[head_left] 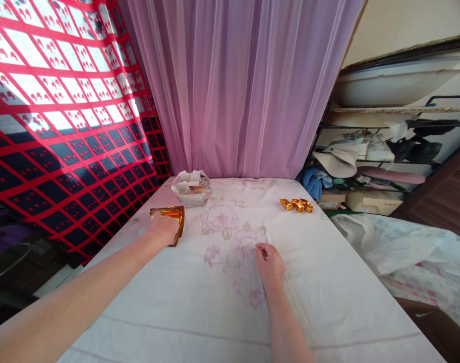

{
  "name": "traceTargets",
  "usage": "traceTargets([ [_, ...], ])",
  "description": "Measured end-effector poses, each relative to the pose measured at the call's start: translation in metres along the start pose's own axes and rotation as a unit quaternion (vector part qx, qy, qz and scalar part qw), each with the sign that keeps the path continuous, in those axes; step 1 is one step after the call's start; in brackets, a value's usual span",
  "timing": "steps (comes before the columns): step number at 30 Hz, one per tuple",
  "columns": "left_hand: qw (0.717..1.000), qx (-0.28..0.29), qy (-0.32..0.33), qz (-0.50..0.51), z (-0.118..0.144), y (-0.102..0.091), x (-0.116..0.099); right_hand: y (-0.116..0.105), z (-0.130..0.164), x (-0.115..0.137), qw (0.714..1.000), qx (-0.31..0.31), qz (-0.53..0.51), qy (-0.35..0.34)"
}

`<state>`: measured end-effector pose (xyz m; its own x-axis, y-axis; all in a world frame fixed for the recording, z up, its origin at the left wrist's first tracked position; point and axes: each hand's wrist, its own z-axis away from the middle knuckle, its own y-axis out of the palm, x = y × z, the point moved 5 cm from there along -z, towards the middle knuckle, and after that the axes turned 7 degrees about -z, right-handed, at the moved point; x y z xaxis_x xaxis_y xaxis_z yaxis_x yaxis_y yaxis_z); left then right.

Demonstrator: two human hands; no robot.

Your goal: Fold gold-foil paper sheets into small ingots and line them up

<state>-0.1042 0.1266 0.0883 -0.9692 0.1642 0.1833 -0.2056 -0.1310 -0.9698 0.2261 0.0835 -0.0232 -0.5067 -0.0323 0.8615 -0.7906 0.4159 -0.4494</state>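
Note:
On the left of the cloth-covered table, my left hand point(164, 229) reaches down onto a stack of gold foil wrappers point(181, 222). Its fingertips blend into the shiny foil, so their grip is hidden. My right hand point(271, 264) rests over the flowered cloth near the middle, fingers curled in and closed, with nothing visible in them. Behind the foil stack stands a clear plastic package point(192, 189) with brownish contents that I cannot make out. Several gold-wrapped pieces, twisted like candies point(298, 204), lie together at the back right.
A white flowered cloth point(199, 307) covers the table. A purple curtain point(237, 91) hangs along its far edge, and a red-and-dark patterned cloth point(74, 121) hangs at left. To the right stand a rack point(385, 124) with shoes and hats, and white plastic bags point(411, 247).

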Motion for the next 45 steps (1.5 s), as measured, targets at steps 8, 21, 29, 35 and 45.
traceTargets([
  [8, 0.995, 0.030, -0.071, -0.061, 0.008, -0.017, 0.011, 0.000, -0.001, 0.000, 1.000, 0.006, 0.005, 0.005],
  [21, 0.986, -0.104, 0.129, -0.010, 0.043, -0.012, -0.106, -0.002, -0.002, -0.004, 0.999, -0.019, -0.048, 0.009],
  [29, 0.982, -0.097, 0.141, 0.080, 0.060, 0.036, -0.165, 0.003, 0.002, 0.012, 0.987, 0.027, -0.125, -0.101],
  [35, 0.971, -0.102, 0.142, 0.163, 0.071, 0.049, -0.174, 0.011, 0.008, 0.024, 0.979, 0.057, -0.042, -0.189],
  [45, 0.951, -0.118, 0.160, 0.236, 0.078, 0.063, -0.172, 0.020, 0.017, 0.035, 0.980, 0.102, -0.060, -0.160],
])
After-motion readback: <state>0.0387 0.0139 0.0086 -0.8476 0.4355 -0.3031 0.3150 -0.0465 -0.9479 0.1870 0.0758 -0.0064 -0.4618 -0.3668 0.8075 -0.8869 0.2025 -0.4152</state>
